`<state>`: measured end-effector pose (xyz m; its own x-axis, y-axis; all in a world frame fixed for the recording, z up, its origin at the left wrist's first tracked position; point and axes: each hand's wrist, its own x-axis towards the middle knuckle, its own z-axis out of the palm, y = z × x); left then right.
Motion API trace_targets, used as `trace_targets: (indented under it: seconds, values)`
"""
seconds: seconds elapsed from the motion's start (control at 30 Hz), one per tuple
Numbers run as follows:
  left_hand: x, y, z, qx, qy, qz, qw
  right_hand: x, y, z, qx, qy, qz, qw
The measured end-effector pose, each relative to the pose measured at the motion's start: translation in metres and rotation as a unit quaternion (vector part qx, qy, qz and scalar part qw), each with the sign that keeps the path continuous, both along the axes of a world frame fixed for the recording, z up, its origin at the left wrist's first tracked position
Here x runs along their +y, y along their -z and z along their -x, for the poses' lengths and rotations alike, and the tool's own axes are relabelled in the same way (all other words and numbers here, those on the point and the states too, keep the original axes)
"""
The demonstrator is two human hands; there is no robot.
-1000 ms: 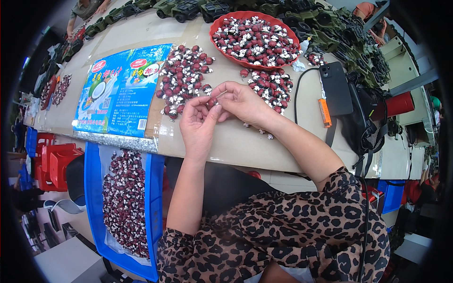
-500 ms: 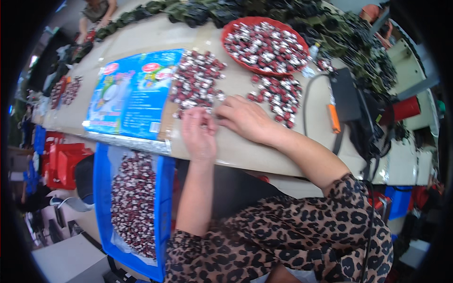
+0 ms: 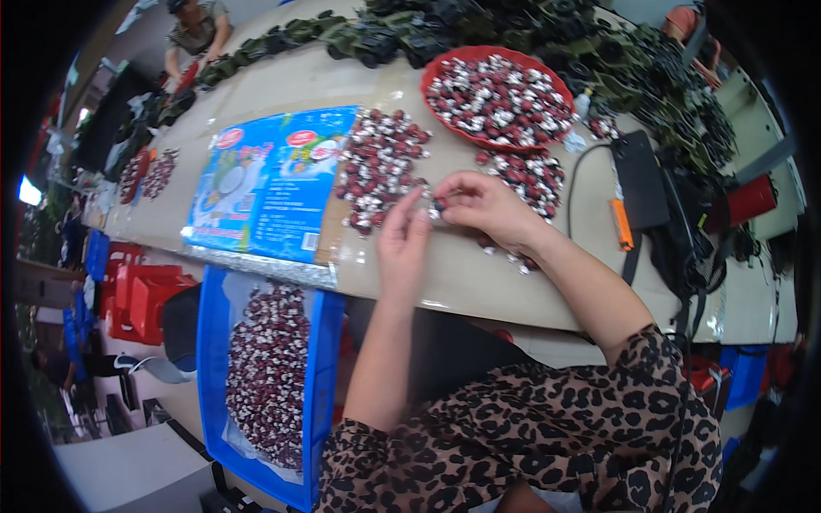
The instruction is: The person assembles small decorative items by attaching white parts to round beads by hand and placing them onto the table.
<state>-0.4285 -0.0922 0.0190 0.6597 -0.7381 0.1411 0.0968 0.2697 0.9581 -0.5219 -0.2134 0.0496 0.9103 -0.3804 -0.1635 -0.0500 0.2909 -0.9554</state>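
My left hand (image 3: 404, 237) and my right hand (image 3: 489, 208) meet over the near part of the table, fingertips almost touching. Between my right thumb and forefinger is a small dark-red and white piece (image 3: 439, 205). The left fingers are pinched together beside it; whatever they hold is too small to make out. Just beyond the left hand lies a loose pile of similar pieces (image 3: 382, 162). Another pile (image 3: 534, 178) spreads beyond the right hand, in front of a red scalloped basin (image 3: 560, 132) full of such pieces.
A blue printed sheet (image 3: 269, 184) lies left of the piles. Below the table edge stands a blue crate (image 3: 321, 385) holding many more pieces. Dark green parts (image 3: 616, 77) heap along the far side. A black box (image 3: 641, 179) with a cable and an orange-handled tool (image 3: 622, 225) sit at right.
The view has shifted, so the table sits lower and further right. My hands have come closer together, and a small piece now shows in my right fingertips.
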Motion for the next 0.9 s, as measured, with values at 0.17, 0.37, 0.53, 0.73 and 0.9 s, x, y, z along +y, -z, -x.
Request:
trace_targets:
  seconds: [0.17, 0.37, 0.53, 0.73, 0.9]
  values:
    - [-0.002, -0.001, -0.003, 0.005, 0.011, 0.014, 1.0, -0.004, 0.005, -0.004, -0.044, -0.003, -0.055, 0.997]
    - [-0.004, 0.005, -0.001, -0.054, 0.004, -0.014, 0.998, -0.006, 0.003, 0.003, 0.011, 0.003, -0.018, 1.0]
    - [-0.002, 0.01, -0.002, -0.113, -0.001, -0.016, 0.993, -0.006, 0.004, 0.005, -0.009, 0.002, -0.01, 1.0]
    - [-0.002, 0.006, 0.001, -0.089, -0.018, -0.021, 0.996, -0.005, -0.002, 0.005, 0.009, -0.008, 0.013, 1.0]
    - [-0.001, 0.005, 0.001, -0.089, -0.018, -0.015, 0.996, -0.004, 0.0, 0.003, -0.034, -0.006, 0.019, 0.999]
